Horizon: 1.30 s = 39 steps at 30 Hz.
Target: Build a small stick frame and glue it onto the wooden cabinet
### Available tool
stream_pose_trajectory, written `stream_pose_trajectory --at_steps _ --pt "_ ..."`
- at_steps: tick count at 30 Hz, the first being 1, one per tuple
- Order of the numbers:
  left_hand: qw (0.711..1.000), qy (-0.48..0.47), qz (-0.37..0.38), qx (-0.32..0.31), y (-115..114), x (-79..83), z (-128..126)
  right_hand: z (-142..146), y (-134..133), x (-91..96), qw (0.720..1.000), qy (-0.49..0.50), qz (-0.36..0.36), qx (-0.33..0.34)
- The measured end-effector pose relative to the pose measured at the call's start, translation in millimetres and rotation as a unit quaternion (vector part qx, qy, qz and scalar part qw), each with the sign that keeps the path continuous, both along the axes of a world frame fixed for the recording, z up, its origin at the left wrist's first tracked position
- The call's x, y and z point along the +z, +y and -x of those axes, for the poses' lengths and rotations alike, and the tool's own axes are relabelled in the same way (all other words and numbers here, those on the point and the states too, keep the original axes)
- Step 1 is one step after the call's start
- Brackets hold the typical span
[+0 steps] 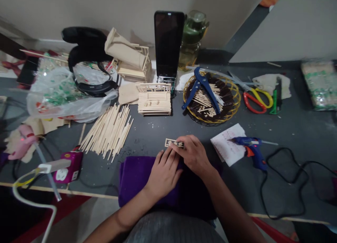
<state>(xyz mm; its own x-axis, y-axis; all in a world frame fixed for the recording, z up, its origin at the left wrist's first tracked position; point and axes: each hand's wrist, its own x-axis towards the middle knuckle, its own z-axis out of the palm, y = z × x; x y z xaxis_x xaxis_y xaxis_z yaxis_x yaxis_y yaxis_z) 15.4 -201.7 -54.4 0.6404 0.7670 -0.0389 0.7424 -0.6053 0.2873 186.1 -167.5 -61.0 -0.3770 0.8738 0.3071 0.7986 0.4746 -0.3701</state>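
A small rectangular frame of thin wooden sticks with pale flower-like pieces (167, 142) lies at the front middle of the table. My right hand (195, 156) has its thumb and curled fingers closed on the frame's right end, hiding part of it. My left hand (164, 171) lies palm down with fingers stretched forward, their tips at the frame's near edge. Beneath both hands is a folded purple cloth (134, 176). Just beyond stands a miniature bench of wooden sticks (154, 104), with small pieces on its seat.
Loose sticks (106, 130) and a plastic bag (60, 95) lie left. A phone (169, 43) stands behind. The basket (238, 99) holds blue cutters (201, 85). Scissors (254, 104), a blue glue gun (254, 146) with its cord and folded paper (226, 139) are right; a pink glue gun (25, 141) is left.
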Motion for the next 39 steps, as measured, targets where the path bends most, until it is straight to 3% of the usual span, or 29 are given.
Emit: stream_pose_trajectory --at_steps 15,21,31,39 --pt "1.0 0.009 -0.013 -0.002 -1.0 -0.4 0.0 -5.5 -4.9 -1.3 0.999 0.03 0.018 -0.021" --pt "0.999 0.018 -0.027 -0.002 -0.2 0.2 -1.1 -11.4 -11.4 3.7 0.994 0.054 0.035 -0.083" --pt "0.999 0.019 -0.026 -0.003 0.2 3.0 -1.8 3.9 4.0 13.2 0.994 -0.016 0.087 -0.066" --pt "1.0 0.008 -0.013 0.003 -2.2 -0.8 0.1 11.2 2.9 13.6 0.991 -0.048 0.084 -0.087"
